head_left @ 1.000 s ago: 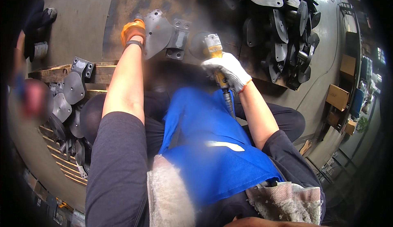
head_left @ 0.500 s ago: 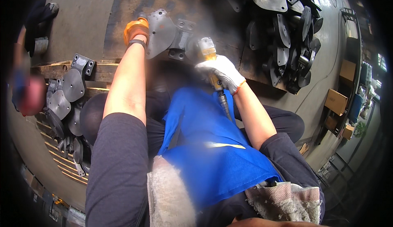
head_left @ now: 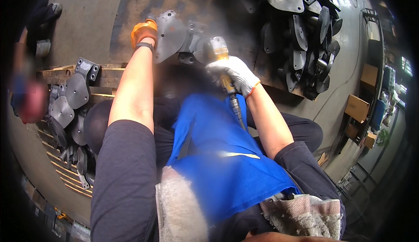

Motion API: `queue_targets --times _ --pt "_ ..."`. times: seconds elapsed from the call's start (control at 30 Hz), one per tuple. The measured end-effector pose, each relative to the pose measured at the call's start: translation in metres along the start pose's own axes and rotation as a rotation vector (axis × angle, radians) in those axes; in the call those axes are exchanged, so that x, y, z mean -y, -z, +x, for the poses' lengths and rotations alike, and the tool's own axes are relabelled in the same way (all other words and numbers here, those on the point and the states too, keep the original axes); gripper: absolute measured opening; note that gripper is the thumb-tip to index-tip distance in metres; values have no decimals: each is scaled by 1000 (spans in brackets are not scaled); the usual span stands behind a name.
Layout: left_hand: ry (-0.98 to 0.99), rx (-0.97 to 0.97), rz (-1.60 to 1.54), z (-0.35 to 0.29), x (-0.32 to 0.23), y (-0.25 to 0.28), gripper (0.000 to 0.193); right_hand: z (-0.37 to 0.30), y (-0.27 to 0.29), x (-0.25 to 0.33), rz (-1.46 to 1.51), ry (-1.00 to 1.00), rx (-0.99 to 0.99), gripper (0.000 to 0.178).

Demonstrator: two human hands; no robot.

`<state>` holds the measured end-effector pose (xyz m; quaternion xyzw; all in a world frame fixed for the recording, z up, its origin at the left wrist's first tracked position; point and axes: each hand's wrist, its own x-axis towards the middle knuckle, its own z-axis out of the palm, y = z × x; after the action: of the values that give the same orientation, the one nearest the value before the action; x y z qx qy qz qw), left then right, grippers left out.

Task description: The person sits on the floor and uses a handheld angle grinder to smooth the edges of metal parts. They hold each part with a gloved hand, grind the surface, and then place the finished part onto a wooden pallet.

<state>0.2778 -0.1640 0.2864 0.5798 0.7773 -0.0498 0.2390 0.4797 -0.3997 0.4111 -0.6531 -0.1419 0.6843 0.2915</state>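
At upper centre, a grey metal bracket [head_left: 171, 35] on the table [head_left: 131, 6] is gripped by the orange-gloved left hand [head_left: 143, 32]. A yellow grinder [head_left: 220, 56], touching the bracket's right side, is clenched by the white-gloved right hand [head_left: 233, 74].

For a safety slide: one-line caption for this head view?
Orange-gloved left hand steadies a grey metal bracket while the white-gloved right hand grips a handheld grinder.

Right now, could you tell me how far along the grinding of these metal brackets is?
Grey metal brackets lie stacked on the wooden pallet at the left, whether finished I cannot tell. In hand: the orange-gloved left hand steadies a grey bracket while the white-gloved right hand holds a yellow air grinder to it. A dark heap of brackets waits at the right.
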Motion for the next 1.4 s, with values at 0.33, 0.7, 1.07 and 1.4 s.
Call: queue_targets --times 0.33,0.7,1.07,1.4 --pt "-14 -46 -5 12 9 -16 62 5 4 -7 52 -58 42 24" --pt "-29 -12 3 1 2 -3 62 8 12 -9 165 6 34 25" --pt "-20 -16 35 7 3 -9 56 -3 11 4 -190 55 -22 24" --pt "-63 -26 64 3 4 -5 49 9 0 6 -228 76 -17 25"
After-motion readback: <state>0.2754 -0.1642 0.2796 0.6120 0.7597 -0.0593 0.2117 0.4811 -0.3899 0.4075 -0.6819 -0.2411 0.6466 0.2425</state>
